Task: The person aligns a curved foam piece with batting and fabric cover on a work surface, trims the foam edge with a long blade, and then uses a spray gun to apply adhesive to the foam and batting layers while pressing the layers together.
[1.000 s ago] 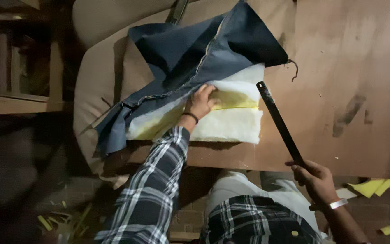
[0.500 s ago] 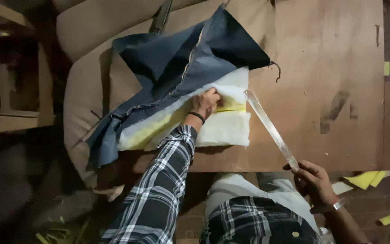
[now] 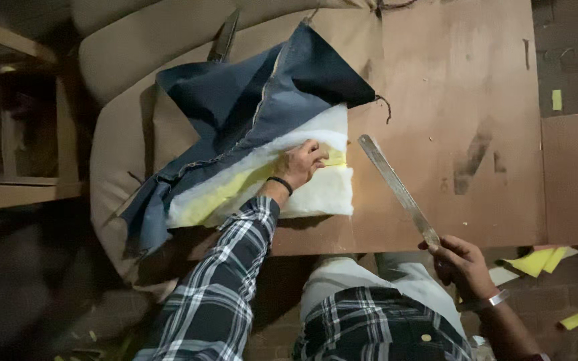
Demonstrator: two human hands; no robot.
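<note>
1. Worktop [image 3: 436, 80]: a brown plywood sheet, scuffed, with one dark smear right of centre. It carries everything below. A second board butts against it at the right edge.
2. Beige upholstered cushion [image 3: 142, 47]: lies under the board's left end and sticks out past it on the left side.
3. Dark blue fabric cover [image 3: 249, 100]: spread across the left half of the worktop, seam line showing, its lower edge folded back so the padding is exposed. A loose thread trails off its right corner.
4. Foam pad [image 3: 316, 194]: white wadding over a yellow layer, lying half under the blue cover, near the front edge of the worktop. Its right-hand and lower parts are bare.
5. Left hand [image 3: 300, 162]: arm in a plaid sleeve, dark band at the wrist. The hand rests palm down on the pad with fingers curled against the yellow strip, pressing it flat; it does not appear to be grasping anything.
6. Metal ruler [image 3: 396, 187]: long, flat, steel. It runs diagonally from the pad's right edge down toward the person; the far tip sits just beside the pad. I cannot tell whether it touches the board.
7. Right hand [image 3: 459, 261]: metal bangle at the wrist, closed round the ruler's near end.
8. Yellow offcuts [image 3: 543, 257]: scattered on the floor at right.
9. Progress, judged: the cover is peeled back and the pad pinned; the ruler is not yet laid on the pad, and no fresh mark or cut is visible.
</note>
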